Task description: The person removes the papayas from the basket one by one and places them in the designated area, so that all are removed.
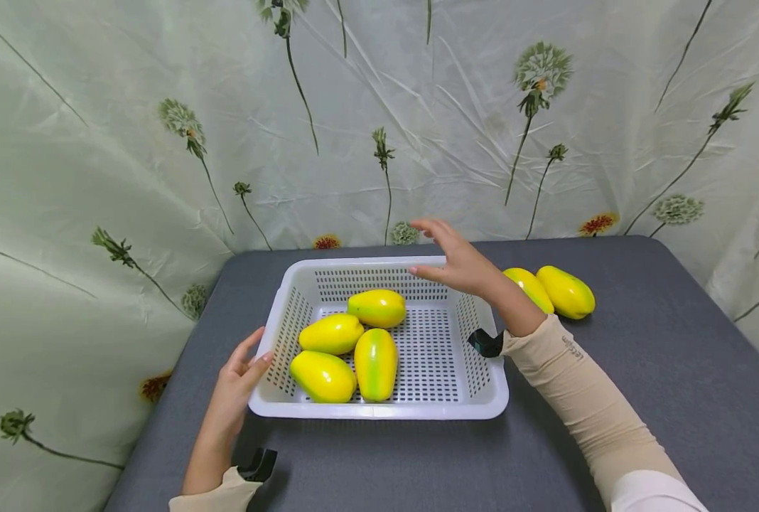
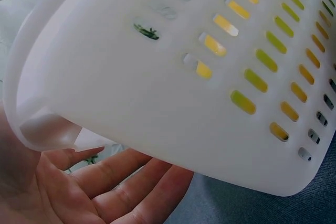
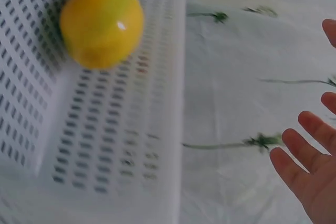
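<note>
A white perforated plastic basket (image 1: 379, 409) stands on the table with several yellow-green papayas (image 1: 376, 364) inside, grouped in its left half. Beside the basket's left rim is my left hand (image 1: 231, 391), its thumb at the rim and its fingers fairly straight along the outside. The left wrist view shows those fingers (image 2: 157, 187) next to the outer wall. My right hand (image 1: 459, 263) is raised over the basket's back right corner, fingers spread and holding nothing. Two more papayas (image 1: 566, 292) lie outside, right of the basket, one partly hidden by my right forearm.
A dark grey cloth covers the table (image 1: 661, 355). Behind and to the left hangs a pale curtain (image 1: 354, 142) printed with dandelions and stems, close to the table's back edge.
</note>
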{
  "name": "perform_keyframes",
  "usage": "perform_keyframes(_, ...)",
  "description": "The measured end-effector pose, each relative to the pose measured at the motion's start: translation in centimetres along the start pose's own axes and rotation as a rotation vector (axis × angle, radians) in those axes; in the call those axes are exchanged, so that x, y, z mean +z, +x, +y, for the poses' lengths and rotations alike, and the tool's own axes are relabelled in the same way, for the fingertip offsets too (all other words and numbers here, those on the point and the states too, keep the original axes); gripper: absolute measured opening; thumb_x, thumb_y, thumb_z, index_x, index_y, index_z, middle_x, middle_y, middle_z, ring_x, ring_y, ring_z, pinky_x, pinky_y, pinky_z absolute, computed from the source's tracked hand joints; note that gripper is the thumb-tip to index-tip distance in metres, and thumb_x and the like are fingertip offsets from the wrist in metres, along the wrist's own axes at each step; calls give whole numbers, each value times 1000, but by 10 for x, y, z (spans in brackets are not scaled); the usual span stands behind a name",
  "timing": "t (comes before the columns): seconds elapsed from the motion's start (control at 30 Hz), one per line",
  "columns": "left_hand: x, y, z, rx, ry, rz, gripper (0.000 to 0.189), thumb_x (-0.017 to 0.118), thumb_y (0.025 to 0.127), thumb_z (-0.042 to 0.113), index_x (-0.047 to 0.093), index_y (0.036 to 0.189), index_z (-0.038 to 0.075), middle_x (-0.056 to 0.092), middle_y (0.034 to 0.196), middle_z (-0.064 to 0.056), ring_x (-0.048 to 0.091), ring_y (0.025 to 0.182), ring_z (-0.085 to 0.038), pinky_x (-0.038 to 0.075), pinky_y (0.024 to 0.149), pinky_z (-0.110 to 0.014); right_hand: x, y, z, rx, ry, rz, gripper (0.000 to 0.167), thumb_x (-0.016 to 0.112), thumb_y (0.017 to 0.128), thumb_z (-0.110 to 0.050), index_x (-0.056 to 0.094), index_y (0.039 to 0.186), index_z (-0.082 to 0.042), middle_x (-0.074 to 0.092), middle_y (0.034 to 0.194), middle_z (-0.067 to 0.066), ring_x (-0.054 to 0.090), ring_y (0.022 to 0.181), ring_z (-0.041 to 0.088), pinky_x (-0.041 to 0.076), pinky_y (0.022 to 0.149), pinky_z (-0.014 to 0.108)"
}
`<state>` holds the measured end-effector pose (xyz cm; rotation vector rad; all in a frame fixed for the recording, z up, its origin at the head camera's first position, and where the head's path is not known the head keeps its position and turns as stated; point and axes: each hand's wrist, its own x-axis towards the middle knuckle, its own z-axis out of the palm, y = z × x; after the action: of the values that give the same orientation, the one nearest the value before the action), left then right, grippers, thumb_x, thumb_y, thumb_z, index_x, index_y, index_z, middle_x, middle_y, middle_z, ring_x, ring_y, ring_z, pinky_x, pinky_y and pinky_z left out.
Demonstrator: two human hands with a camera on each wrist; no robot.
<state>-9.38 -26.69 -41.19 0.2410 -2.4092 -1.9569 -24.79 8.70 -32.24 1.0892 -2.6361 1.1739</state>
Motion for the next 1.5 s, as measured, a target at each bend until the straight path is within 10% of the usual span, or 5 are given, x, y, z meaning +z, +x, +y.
perform_keyframes(0.5, 0, 2, 0, 3, 8, -1, 56, 51, 92, 26, 27, 141, 16, 45, 128, -23, 61, 90, -27, 53, 59, -43, 53, 28, 4, 64, 131, -210, 69, 63, 82, -38, 31, 137, -12, 31, 137, 7, 32, 121, 28, 35, 94, 46)
perform_keyframes(1.5, 0, 1, -1, 12, -11, 2, 56, 52, 92, 26, 26, 141, 15, 44, 128, -25, 62, 85, -15, 52, 59, -44, 89, 36, 20, 215, -24, -505, 59, 68, 81, -17, 39, 131, -5, 43, 128, 8, 43, 112, 19, 36, 94, 32)
